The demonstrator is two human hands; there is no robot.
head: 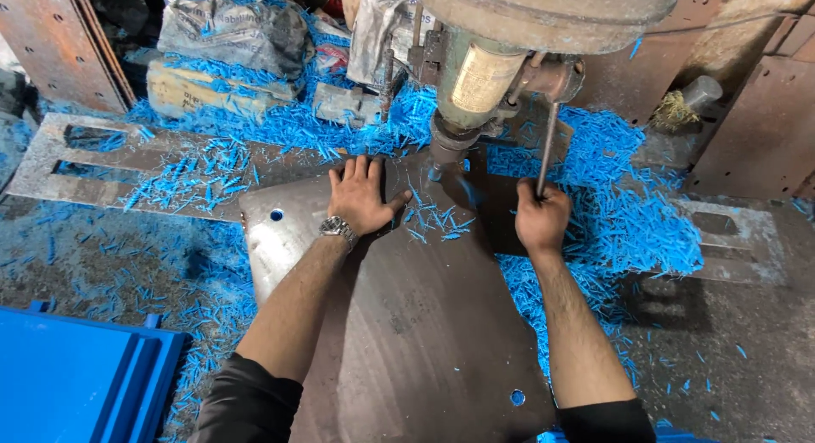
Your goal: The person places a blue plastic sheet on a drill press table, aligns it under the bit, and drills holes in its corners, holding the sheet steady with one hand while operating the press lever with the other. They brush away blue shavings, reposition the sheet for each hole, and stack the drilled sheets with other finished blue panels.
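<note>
At far left lies a blue metal panel [76, 375], with blue shavings [645, 231] scattered across the floor. My left hand [363, 197], a wristwatch [337, 228] on its wrist, presses flat with fingers spread wide on a large dark steel plate [424, 332] that has round punched holes. Above the plate's far edge stands the drill press [475, 86]. My right hand [542, 218] is closed in a fist around its thin metal feed lever [548, 146], just right of the spindle.
</note>
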